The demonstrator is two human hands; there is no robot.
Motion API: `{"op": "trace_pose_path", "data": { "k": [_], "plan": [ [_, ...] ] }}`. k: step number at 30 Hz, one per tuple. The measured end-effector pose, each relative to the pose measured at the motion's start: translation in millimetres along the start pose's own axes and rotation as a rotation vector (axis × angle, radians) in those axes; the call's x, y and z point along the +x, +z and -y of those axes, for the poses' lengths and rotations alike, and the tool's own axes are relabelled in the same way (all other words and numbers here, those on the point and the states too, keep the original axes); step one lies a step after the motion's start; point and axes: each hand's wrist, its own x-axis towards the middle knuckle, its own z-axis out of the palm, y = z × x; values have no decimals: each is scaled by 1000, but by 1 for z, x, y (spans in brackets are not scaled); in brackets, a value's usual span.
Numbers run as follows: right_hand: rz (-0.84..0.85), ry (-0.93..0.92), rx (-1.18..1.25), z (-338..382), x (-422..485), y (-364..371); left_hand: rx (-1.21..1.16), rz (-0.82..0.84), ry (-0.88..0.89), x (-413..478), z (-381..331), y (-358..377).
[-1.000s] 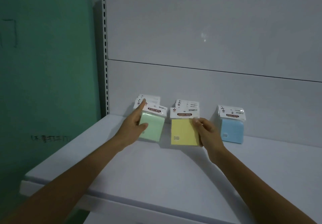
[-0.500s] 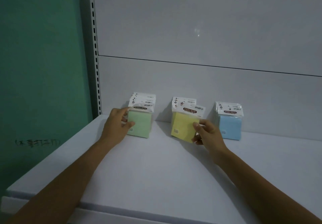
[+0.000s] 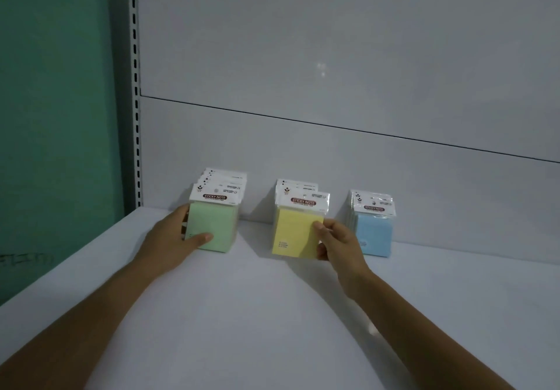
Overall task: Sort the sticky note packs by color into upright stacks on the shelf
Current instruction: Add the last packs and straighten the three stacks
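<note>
Yellow pack [image 3: 295, 233] straightened, pinched by right hand [image 3: 338, 245]; left hand [image 3: 172, 242] seemingly grips green stack [image 3: 216, 226].

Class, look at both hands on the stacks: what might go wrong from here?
The right hand pinches the yellow stack, whose front pack sits askew; released, it may tip onto the shelf. That hand is near the blue stack and might knock it. The left hand grips the green stack, which fans unevenly and may slump.

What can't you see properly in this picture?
Head view:
- Packs behind the front of the green stack: the front pack hides them, count unclear.
- Fingers of the right hand: behind the yellow pack.
- Yellow pack's small print: too small.
- Elbows: cut off by the bottom edge.
</note>
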Motion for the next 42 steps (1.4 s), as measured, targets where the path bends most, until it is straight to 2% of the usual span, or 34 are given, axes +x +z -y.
{"op": "trace_pose_path", "data": {
  "k": [6, 11, 16, 19, 25, 39, 42],
  "plan": [
    [-70, -28, 35, 14, 18, 1, 30, -1, -6, -2, -7, -1],
    [-106, -16, -115, -3, 26, 4, 51, 7, -14, -1, -7, 0],
    [-183, -143, -359, -30, 23, 5, 59, 1, -14, 0, -6, 1],
    [-212, -94, -417, -32, 25, 3, 35, 16, -11, -1, -8, 2],
    [-160, -49, -484, -32, 27, 4, 66, 62, -55, -2, -7, 2],
    [-118, -48, -434, -38, 32, 0, -5, 34, -123, -1, -3, -1],
    [-221, -69, -417, -32, 26, 1, -58, 25, -153, 1, -6, -1]
  ]
}}
